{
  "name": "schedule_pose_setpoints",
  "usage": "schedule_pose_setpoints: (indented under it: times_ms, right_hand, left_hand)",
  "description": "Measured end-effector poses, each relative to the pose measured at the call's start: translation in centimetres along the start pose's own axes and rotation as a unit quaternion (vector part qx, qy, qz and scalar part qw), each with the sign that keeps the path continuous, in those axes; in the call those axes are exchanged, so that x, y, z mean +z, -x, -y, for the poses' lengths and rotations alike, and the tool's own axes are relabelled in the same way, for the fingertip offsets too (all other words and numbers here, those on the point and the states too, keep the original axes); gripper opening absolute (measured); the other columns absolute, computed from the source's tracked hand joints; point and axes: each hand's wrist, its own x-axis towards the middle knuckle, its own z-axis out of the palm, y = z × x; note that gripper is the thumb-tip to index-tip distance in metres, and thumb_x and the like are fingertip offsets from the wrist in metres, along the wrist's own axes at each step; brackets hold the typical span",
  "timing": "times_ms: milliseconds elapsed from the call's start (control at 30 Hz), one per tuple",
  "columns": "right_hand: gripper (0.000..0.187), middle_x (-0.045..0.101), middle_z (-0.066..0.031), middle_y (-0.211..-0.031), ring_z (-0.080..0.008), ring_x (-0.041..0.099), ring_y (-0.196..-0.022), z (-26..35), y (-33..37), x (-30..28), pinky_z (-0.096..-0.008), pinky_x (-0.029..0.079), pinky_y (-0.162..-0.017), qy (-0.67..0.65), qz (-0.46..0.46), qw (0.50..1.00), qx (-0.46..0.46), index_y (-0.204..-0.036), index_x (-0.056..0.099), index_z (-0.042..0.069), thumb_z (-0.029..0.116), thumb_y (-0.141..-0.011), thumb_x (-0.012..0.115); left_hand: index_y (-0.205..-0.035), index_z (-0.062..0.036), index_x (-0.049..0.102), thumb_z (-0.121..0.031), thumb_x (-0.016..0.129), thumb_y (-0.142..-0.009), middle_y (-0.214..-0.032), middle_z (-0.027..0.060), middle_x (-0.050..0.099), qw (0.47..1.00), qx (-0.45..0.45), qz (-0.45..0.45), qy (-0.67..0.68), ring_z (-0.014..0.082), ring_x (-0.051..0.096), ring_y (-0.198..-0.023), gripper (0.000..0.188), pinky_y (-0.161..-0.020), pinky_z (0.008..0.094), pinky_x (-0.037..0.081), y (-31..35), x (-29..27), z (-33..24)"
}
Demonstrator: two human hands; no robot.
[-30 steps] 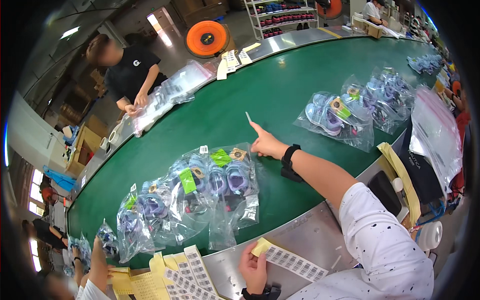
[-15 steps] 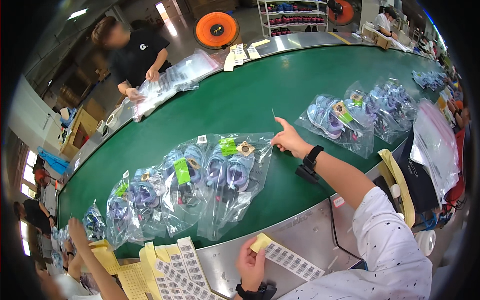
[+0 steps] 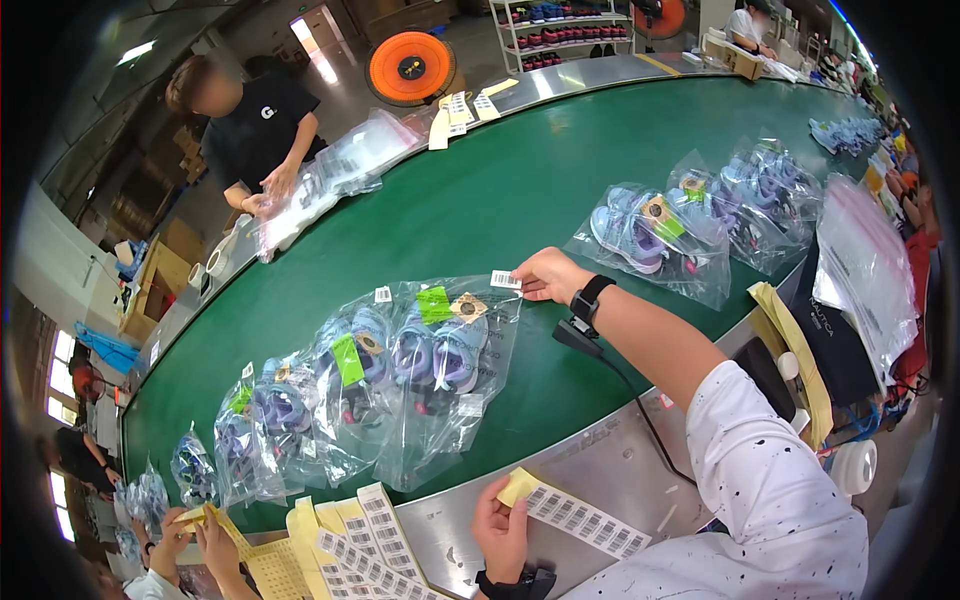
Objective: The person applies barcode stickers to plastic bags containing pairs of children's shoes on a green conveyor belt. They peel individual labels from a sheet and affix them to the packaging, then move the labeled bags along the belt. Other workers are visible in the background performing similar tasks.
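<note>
My right hand pinches a small white barcode label at the upper right corner of a clear plastic bag. Inside that bag lies a pair of light blue and lilac shoes with a green tag and a brown tag. Whether the label is stuck down, I cannot tell. Lower down, over the metal edge, my left hand grips a strip of barcode labels by its yellow backing, between thumb and fingers. To the left, more bagged shoes overlap; one bag bears a white label at its top.
The green conveyor belt carries further bagged shoes on the right. Label sheets lie at the near edge, beside a co-worker's hands. Across the belt, another person handles plastic bags. A black cable crosses the metal edge.
My right hand has come down to the bag's corner, and the label, earlier seen edge-on above it, now faces up there. The co-worker's hands at lower left have moved onto a yellow sheet.
</note>
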Motion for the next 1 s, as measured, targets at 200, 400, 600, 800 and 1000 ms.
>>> schedule_pose_setpoints:
  times_ms: [200, 400, 600, 800, 1000]
  right_hand:
    - [0.006, 0.066, -0.0138, -0.074, -0.0207, 0.065, -0.060, -1.2, -1.2, 0.4, -0.0301, 0.050, -0.049, 0.043, -0.091, 0.993, -0.064, -0.081, 0.063, -0.006, -0.005, -0.077, 0.068]
    - [0.056, 0.066, -0.0167, -0.081, -0.0201, 0.065, -0.062, 1.1, 2.6, 0.1, -0.0309, 0.051, -0.048, 0.162, -0.063, 0.971, -0.164, -0.123, 0.052, -0.006, 0.004, -0.073, 0.075]
    - [0.043, 0.068, -0.0161, -0.101, -0.0277, 0.065, -0.095, 8.8, 3.9, -16.9, -0.0355, 0.051, -0.087, 0.507, -0.232, 0.670, -0.490, -0.114, 0.063, 0.002, 0.025, -0.079, 0.070]
    - [0.061, 0.063, -0.0215, -0.119, -0.0338, 0.061, -0.109, 5.8, 7.1, -19.8, -0.0378, 0.048, -0.093, 0.500, -0.136, 0.811, -0.270, -0.131, 0.055, 0.007, 0.030, -0.076, 0.072]
    - [0.055, 0.067, -0.0191, -0.110, -0.0347, 0.066, -0.098, 1.8, 10.0, -11.5, -0.0384, 0.052, -0.085, 0.596, -0.078, 0.739, -0.305, -0.126, 0.058, 0.006, 0.027, -0.077, 0.070]
  left_hand:
    - [-0.127, 0.0066, 0.047, 0.007, 0.055, -0.090, -0.112, 0.0170, 0.063, 1.000, 0.008, 0.002, -0.005, 0.0174, 0.063, -0.100, 0.038, -0.087, 0.0270, 0.049, -0.2, 0.7, 0.4]
    - [-0.126, 0.0046, 0.047, 0.005, 0.052, -0.091, -0.110, 0.0144, 0.062, 0.999, 0.003, -0.019, -0.028, 0.0167, 0.062, -0.098, 0.036, -0.088, 0.0276, 0.049, 0.0, 0.8, 0.0]
    - [-0.127, 0.0044, 0.046, 0.005, 0.058, -0.089, -0.111, 0.0152, 0.063, 1.000, -0.011, -0.013, 0.004, 0.0166, 0.064, -0.096, 0.040, -0.084, 0.0268, 0.052, -0.5, 1.4, 0.4]
    - [-0.133, 0.0054, 0.041, 0.005, 0.059, -0.089, -0.115, 0.0179, 0.061, 1.000, -0.003, -0.021, -0.001, 0.0184, 0.064, -0.099, 0.048, -0.084, 0.0279, 0.052, -0.6, 1.9, 0.4]
    - [-0.138, 0.0052, 0.036, 0.005, 0.058, -0.090, -0.116, 0.0181, 0.061, 0.999, -0.012, -0.026, -0.017, 0.0177, 0.064, -0.098, 0.053, -0.082, 0.0263, 0.052, -0.6, 2.2, 0.3]
